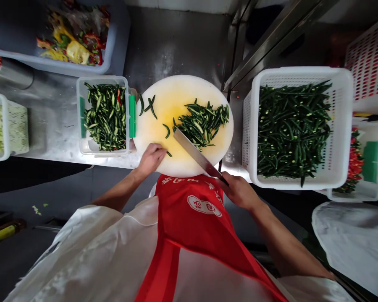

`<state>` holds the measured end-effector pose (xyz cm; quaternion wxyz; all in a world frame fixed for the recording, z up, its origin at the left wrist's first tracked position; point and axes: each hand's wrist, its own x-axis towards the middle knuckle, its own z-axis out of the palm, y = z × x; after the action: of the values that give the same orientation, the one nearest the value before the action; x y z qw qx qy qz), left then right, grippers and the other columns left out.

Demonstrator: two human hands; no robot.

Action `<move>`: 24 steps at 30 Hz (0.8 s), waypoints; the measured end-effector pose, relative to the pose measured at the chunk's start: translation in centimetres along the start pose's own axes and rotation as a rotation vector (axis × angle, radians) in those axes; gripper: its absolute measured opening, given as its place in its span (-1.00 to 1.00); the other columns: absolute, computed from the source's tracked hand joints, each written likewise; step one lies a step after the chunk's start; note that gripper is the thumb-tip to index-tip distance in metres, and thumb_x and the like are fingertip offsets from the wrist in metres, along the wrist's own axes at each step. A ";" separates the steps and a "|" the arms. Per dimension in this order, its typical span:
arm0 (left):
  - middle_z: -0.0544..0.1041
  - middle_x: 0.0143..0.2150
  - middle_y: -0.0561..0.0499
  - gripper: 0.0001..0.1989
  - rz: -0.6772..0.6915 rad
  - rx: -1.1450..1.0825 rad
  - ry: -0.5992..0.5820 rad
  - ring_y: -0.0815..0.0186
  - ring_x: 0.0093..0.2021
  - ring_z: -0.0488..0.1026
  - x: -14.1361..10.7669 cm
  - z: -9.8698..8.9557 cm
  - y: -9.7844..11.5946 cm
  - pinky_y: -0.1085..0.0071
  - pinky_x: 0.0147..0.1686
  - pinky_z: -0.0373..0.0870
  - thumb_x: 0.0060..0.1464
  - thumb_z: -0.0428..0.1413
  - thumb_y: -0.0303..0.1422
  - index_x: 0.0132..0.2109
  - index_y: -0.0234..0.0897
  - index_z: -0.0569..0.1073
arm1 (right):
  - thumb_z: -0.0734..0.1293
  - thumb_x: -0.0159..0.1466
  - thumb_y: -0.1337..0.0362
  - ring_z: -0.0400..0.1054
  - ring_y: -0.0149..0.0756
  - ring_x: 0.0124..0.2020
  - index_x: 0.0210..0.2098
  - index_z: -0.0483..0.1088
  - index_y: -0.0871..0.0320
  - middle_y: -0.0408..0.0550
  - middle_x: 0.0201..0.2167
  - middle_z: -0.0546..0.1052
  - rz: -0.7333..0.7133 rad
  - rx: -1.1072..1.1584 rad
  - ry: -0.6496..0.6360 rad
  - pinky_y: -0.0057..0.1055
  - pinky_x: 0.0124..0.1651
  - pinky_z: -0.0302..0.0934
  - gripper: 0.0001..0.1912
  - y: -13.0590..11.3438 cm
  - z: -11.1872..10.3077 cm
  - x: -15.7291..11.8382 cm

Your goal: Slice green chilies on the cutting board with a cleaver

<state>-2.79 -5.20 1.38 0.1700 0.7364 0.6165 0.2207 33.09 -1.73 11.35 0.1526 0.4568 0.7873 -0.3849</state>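
A round white cutting board [182,165] with a yellowed middle lies in front of me. My right hand [241,191] grips the handle of a cleaver [195,152], its broad blade slanting up and left over the board. Beside the blade spreads a heap of sliced green chilies [204,121]. At the board's lower left, my left hand [153,158] has its fingers closed around a green chili [169,154], of which only one end shows. A curved chili [166,131] and a few others [150,107] lie loose on the left half.
Left of the board stands a clear container [103,152] of split green chilies. A white perforated basket [302,181] of whole green chilies stands right. A grey bin [108,63] with colourful scraps sits upper left. A metal rail [271,42] slants across the upper right.
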 end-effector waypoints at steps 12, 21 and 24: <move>0.53 -0.16 -0.10 -0.81 0.092 -0.063 0.011 0.25 -0.13 0.43 0.7 2.5 1.8 0.26 -0.08 0.44 0.29 0.00 -0.35 -0.20 -0.27 0.50 | 0.06 0.45 0.09 0.44 -0.24 -0.37 -0.18 0.26 0.07 -0.05 -0.35 0.56 -0.066 -0.026 -0.138 -0.39 -0.40 -0.04 -0.74 -2.6 -2.5 -0.7; 0.53 -0.17 -0.08 -0.81 0.109 -0.124 -0.050 0.26 -0.13 0.43 1.8 0.8 1.5 0.30 -0.07 0.43 0.29 -0.01 -0.32 -0.20 -0.25 0.47 | 0.06 0.45 0.10 0.47 -0.20 -0.27 -0.16 0.27 0.10 -0.01 -0.29 0.59 -0.050 -0.094 -0.015 -0.40 -0.33 0.03 -0.73 -2.8 0.5 4.9; 0.52 -0.19 -0.10 -0.78 -0.080 -0.058 0.077 0.24 -0.13 0.44 5.2 -1.8 -0.4 0.29 -0.08 0.41 0.28 -0.03 -0.29 -0.23 -0.27 0.46 | 0.05 0.45 0.08 0.45 -0.20 -0.31 -0.18 0.28 0.09 -0.03 -0.35 0.56 -0.071 -0.017 0.028 -0.40 -0.34 0.05 -0.70 -1.8 0.3 3.1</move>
<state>-3.30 -0.02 3.26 0.1759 0.6969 0.6449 0.2596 29.91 -0.55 10.15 0.1316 0.4325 0.8084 -0.3771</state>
